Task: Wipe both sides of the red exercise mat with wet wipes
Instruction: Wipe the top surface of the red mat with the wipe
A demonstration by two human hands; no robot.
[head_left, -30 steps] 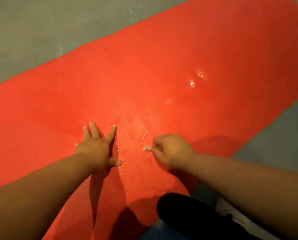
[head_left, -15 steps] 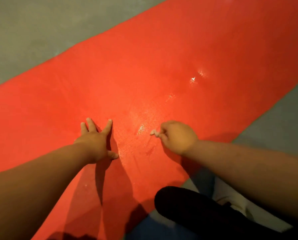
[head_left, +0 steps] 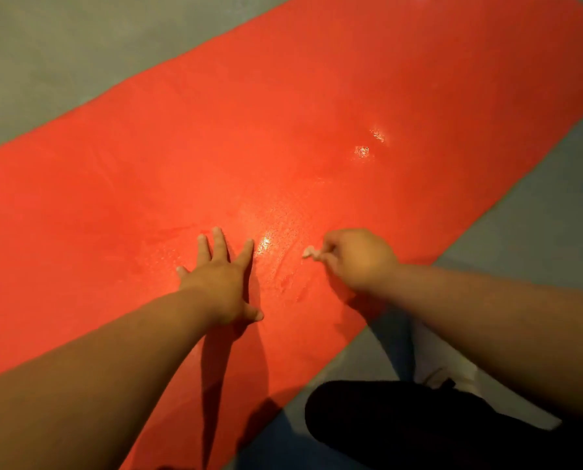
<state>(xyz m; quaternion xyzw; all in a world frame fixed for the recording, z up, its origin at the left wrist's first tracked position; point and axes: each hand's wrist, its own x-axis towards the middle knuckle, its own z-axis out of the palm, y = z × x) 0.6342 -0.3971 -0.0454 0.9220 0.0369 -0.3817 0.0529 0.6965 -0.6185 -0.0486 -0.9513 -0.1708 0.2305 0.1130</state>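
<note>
While left hand (head_left: 220, 283) presses flat on red mat (head_left: 283, 113), right hand (head_left: 359, 259) pinches wet wipe (head_left: 308, 252) | mat looks floppy, wet-slick | best gripped at edge

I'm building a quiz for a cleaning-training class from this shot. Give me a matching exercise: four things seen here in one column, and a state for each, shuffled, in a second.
1 left hand
2 right hand
3 wet wipe
4 red exercise mat

A spread out on the grey floor, with glossy wet patches
B fingers straight, flat on the mat
C curled into a fist round the wipe
D white tip poking out of the fist

Pairs: 1-B, 2-C, 3-D, 4-A
</note>
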